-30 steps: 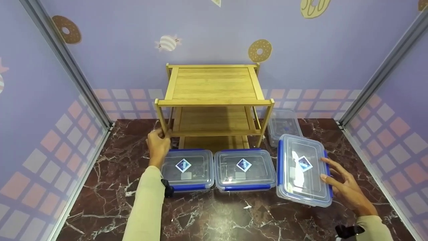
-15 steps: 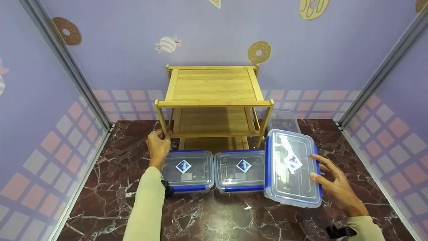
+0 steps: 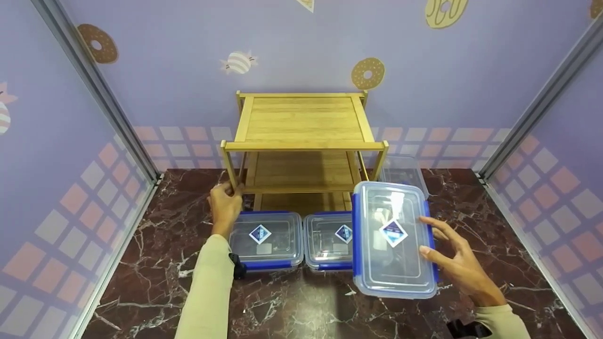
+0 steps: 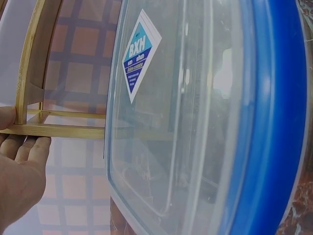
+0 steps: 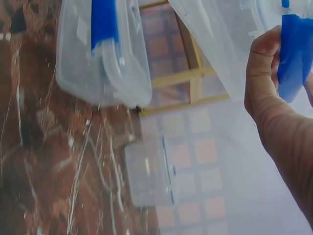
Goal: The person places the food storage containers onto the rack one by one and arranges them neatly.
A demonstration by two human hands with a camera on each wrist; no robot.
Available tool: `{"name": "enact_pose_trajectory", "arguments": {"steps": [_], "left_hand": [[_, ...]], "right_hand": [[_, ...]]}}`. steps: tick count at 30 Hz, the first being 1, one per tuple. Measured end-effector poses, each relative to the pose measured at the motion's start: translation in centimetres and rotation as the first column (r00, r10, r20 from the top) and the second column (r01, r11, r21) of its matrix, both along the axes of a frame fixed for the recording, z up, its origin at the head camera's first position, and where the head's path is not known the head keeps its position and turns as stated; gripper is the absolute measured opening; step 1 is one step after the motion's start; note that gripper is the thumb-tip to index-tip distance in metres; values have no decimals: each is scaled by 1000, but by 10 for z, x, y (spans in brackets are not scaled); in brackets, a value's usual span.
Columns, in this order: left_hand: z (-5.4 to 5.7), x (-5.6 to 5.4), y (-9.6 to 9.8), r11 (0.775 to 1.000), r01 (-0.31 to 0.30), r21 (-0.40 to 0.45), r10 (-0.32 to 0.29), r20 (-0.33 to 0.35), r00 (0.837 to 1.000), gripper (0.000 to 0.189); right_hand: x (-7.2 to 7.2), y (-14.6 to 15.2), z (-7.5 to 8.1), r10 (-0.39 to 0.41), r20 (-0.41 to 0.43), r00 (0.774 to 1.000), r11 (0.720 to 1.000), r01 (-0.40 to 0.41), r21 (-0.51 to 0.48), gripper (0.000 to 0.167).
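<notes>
My right hand (image 3: 459, 263) grips a clear plastic storage box (image 3: 410, 268) by its right side, holding it raised and tipped in the head view. In the right wrist view my fingers curl over this box's blue clip (image 5: 293, 58). My left hand (image 3: 225, 205) holds the front left leg of a wooden three-tier shelf (image 3: 301, 120), with thumb and fingers around the wood in the left wrist view. Two similar lidded boxes lie side by side before the shelf: a left one (image 3: 282, 238) and a middle one (image 3: 325, 240), partly covered by the raised box.
Another clear box (image 3: 403, 172) stands on the floor behind the raised box, right of the shelf. Purple walls with pastel tile patterns (image 3: 301, 47) close in the back and both sides. Dark red marbled floor (image 3: 160, 263) lies beneath everything.
My right hand has carried the box leftward, so it now overlaps the middle box and hides the shelf's front right foot. The left hand stays on the shelf leg.
</notes>
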State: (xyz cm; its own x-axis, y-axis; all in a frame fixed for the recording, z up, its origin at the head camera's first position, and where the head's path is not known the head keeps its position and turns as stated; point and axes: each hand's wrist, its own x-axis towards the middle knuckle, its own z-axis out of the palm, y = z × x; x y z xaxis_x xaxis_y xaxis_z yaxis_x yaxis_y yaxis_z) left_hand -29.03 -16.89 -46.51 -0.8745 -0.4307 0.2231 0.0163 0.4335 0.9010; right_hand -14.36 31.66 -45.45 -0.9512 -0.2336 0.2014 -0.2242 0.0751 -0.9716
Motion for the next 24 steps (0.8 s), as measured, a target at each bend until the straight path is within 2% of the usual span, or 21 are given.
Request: {"name": "enact_pose_trajectory", "arguments": {"steps": [1, 5, 13, 24], "left_hand": [[0, 0, 0, 1000, 1, 0, -1, -4, 1000, 17], [0, 0, 0, 1000, 6, -14, -6, -5, 1000, 16], [1, -1, 0, 1000, 16, -6, -16, 2, 1000, 16], [-2, 0, -2, 999, 21, 24, -21, -21, 1000, 15]], "right_hand": [[1, -4, 2, -16, 2, 1000, 1000, 16, 8, 63], [2, -19, 8, 8, -8, 1000, 1000, -8, -8, 64], [-4, -47, 20, 130, -107, 986, 991, -133, -19, 64], [-16, -91, 37, 183, -182, 966, 980, -194, -47, 64]]}}
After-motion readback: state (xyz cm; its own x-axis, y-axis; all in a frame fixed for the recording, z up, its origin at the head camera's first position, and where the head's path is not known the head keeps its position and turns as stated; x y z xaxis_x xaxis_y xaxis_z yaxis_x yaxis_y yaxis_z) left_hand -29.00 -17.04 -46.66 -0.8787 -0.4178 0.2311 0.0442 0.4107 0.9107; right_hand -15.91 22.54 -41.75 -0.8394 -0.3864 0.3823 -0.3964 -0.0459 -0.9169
